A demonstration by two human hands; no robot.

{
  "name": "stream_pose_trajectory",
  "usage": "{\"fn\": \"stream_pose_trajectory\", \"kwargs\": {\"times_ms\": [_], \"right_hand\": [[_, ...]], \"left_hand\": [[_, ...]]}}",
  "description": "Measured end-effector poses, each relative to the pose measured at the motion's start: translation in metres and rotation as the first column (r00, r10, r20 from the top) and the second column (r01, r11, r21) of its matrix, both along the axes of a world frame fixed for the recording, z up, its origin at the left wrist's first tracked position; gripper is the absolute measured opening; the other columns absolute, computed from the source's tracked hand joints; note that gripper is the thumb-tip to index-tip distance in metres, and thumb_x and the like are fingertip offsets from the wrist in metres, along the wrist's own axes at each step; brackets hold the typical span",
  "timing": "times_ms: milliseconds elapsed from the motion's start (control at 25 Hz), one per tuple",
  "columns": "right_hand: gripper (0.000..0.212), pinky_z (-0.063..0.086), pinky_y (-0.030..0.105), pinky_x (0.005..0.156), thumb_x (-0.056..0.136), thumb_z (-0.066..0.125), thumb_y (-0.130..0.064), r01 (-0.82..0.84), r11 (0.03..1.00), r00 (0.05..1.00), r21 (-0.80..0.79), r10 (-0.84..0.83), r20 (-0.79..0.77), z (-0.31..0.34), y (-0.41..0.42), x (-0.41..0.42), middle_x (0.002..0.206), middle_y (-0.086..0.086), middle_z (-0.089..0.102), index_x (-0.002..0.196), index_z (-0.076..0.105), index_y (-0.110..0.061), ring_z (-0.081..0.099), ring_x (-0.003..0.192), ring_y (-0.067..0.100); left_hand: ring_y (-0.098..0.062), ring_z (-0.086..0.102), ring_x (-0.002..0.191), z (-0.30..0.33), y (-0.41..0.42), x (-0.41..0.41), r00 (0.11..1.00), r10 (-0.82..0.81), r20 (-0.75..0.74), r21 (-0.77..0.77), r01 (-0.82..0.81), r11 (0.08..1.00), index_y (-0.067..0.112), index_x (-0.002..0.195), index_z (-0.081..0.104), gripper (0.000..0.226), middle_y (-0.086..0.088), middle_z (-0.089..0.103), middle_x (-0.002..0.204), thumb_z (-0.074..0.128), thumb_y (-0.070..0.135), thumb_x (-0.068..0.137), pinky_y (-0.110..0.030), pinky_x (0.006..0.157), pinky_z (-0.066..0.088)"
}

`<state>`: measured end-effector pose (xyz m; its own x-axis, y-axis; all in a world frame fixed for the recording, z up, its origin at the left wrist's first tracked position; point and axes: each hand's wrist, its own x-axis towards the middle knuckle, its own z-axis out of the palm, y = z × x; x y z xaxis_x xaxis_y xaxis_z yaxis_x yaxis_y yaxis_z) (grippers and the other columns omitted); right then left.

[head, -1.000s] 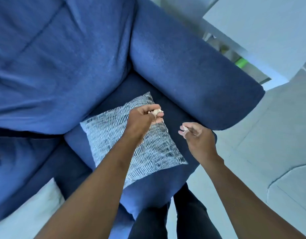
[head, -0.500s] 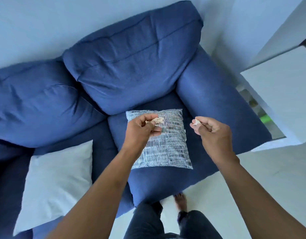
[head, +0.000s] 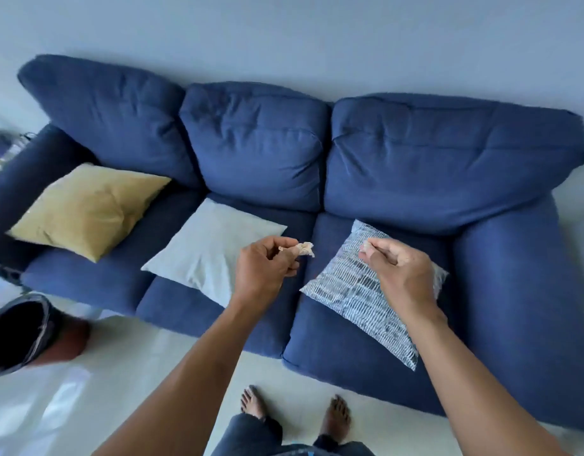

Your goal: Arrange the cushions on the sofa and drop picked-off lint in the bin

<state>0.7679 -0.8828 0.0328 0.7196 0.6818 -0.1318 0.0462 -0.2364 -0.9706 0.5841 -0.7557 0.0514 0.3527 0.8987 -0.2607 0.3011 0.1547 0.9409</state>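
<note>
A blue three-seat sofa [head: 257, 153] fills the view. Three cushions lie flat on its seats: a yellow cushion [head: 86, 209] on the left, a pale grey cushion [head: 205, 251] in the middle, a blue-and-white striped cushion [head: 356, 291] on the right. My left hand [head: 267, 268] pinches a beige wad of lint [head: 303, 249] above the gap between the middle and right seats. My right hand [head: 399, 264] pinches a small pale bit of lint [head: 364, 247] over the striped cushion. A dark bin [head: 17, 334] with a brown body stands on the floor at the lower left.
Pale floor [head: 135, 383] runs along the sofa's front, with my bare feet [head: 336, 419] on it near the right seat. A white wall [head: 284, 37] stands behind the sofa. Some small objects [head: 4, 143] sit beyond the left armrest.
The view has pulled back and swung left, from the right seat alone to the whole sofa and the bin. Both hands keep their pinch on the lint and stay level.
</note>
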Motion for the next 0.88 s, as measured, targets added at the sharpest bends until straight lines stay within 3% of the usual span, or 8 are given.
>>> {"fn": "stream_pose_trajectory", "kwargs": {"times_ms": [120, 240, 400, 520, 720, 880], "right_hand": [[0.014, 0.06, 0.039, 0.086, 0.088, 0.07, -0.022, -0.187, 0.982, 0.981, -0.029, 0.188, 0.045, 0.01, 0.053, -0.06, 0.089, -0.006, 0.079, 0.101, 0.077, -0.023, 0.076, 0.093, 0.014], [0.017, 0.058, 0.04, 0.091, 0.082, 0.068, -0.034, -0.346, 0.938, 0.934, -0.03, 0.347, 0.09, 0.014, 0.103, -0.134, 0.091, -0.008, 0.079, 0.095, 0.077, -0.028, 0.075, 0.093, 0.011], [0.012, 0.057, 0.032, 0.092, 0.088, 0.071, -0.016, -0.499, 0.864, 0.86, -0.064, 0.503, 0.09, 0.016, 0.159, -0.246, 0.089, -0.01, 0.079, 0.099, 0.078, -0.017, 0.074, 0.094, 0.009], [0.012, 0.058, 0.034, 0.092, 0.09, 0.069, -0.014, -0.6, 0.796, 0.791, -0.08, 0.605, 0.096, 0.018, 0.203, -0.342, 0.087, -0.009, 0.078, 0.095, 0.077, -0.022, 0.074, 0.091, 0.008], [0.012, 0.058, 0.033, 0.091, 0.09, 0.069, -0.016, -0.707, 0.705, 0.698, -0.061, 0.709, 0.104, 0.02, 0.263, -0.47, 0.09, -0.01, 0.078, 0.098, 0.077, -0.021, 0.073, 0.091, 0.005], [0.012, 0.059, 0.033, 0.088, 0.089, 0.072, -0.014, -0.77, 0.634, 0.623, -0.074, 0.771, 0.132, 0.011, 0.313, -0.545, 0.089, -0.008, 0.078, 0.099, 0.078, -0.017, 0.073, 0.089, 0.005]], "left_hand": [[-0.019, 0.071, 0.068, 0.009, 0.018, -0.084, 0.984, 0.177, 0.01, 0.013, -0.177, 0.984, 0.013, 0.095, 0.076, 0.008, -0.013, 0.076, 0.081, 0.078, 0.018, 0.089, -0.032, 0.072, 0.064], [-0.025, 0.074, 0.073, 0.006, 0.034, -0.173, 0.94, 0.339, -0.015, 0.036, -0.339, 0.94, 0.015, 0.098, 0.076, 0.01, -0.004, 0.078, 0.08, 0.075, 0.012, 0.089, -0.034, 0.074, 0.064], [-0.018, 0.07, 0.067, 0.002, 0.051, -0.292, 0.881, 0.448, -0.152, 0.117, -0.434, 0.893, 0.029, 0.082, 0.076, 0.015, 0.002, 0.073, 0.07, 0.072, 0.016, 0.087, -0.032, 0.066, 0.056], [-0.005, 0.06, 0.066, 0.0, 0.074, -0.386, 0.793, 0.569, -0.216, 0.222, -0.528, 0.82, 0.04, 0.075, 0.074, 0.02, 0.006, 0.066, 0.075, 0.075, 0.024, 0.086, -0.019, 0.064, 0.045], [-0.001, 0.058, 0.071, 0.008, 0.104, -0.504, 0.693, 0.665, -0.278, 0.339, -0.577, 0.744, 0.037, 0.089, 0.08, 0.012, 0.009, 0.061, 0.081, 0.077, 0.027, 0.085, -0.017, 0.07, 0.042], [0.0, 0.057, 0.059, 0.004, 0.134, -0.574, 0.618, 0.744, -0.254, 0.336, -0.665, 0.667, 0.033, 0.087, 0.081, 0.008, 0.01, 0.064, 0.066, 0.079, 0.026, 0.084, -0.01, 0.058, 0.039]]}}
